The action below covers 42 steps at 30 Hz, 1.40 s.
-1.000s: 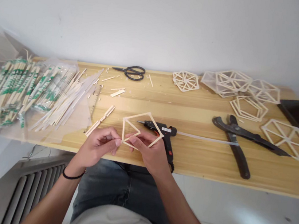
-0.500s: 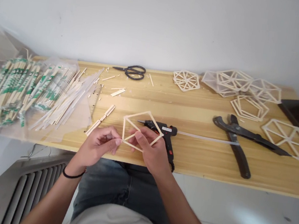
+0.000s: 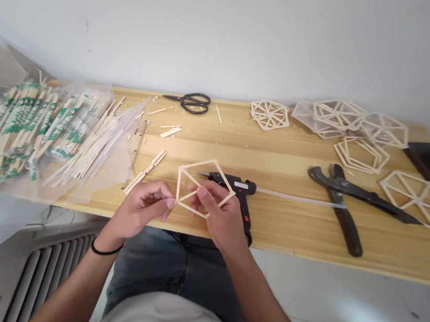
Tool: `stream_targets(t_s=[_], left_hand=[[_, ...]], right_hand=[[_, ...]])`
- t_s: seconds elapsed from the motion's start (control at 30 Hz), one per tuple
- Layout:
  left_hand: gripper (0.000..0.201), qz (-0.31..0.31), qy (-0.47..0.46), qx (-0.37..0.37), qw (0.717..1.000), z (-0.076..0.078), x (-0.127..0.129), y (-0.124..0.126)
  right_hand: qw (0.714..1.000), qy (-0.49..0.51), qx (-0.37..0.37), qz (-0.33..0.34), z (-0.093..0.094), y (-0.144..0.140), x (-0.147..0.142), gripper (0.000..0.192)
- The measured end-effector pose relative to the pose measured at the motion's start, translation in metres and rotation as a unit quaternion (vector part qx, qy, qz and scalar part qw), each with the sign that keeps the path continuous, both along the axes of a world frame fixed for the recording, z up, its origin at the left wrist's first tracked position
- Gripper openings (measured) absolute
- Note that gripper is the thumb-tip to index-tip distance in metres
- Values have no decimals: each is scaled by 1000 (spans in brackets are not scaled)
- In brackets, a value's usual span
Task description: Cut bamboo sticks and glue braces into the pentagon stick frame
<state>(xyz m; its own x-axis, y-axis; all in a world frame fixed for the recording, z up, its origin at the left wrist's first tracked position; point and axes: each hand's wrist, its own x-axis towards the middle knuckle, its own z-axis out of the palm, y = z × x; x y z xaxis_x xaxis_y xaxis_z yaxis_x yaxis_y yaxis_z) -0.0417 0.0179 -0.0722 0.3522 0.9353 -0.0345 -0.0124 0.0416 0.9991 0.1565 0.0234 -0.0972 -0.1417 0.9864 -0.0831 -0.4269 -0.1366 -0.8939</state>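
You've got the stick frame up off the table, just above its near edge, with both hands on it. Your left hand pinches the frame's left corner between thumb and fingertips, and your right hand grips the lower side with the fingers coming through the middle. Right behind the frame is the glue gun, lying on the table with its nozzle pointing left. Off to the right are the big pliers and a bunch of finished frames. Scissors sit near the wall, and the packs of chopsticks are piled at the left end.
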Motion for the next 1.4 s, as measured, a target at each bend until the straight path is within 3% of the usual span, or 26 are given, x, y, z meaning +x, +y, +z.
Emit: stream_targets(t_s=[0.57,1.4], left_hand=[[25,-9,9,-2,1000,3,1,1],[28,-8,20,-6,1000,4,1,1]], right_hand=[[999,27,-24,2,-3,1,0,28],[999,-27,-20,18,-6,-1,3,34]])
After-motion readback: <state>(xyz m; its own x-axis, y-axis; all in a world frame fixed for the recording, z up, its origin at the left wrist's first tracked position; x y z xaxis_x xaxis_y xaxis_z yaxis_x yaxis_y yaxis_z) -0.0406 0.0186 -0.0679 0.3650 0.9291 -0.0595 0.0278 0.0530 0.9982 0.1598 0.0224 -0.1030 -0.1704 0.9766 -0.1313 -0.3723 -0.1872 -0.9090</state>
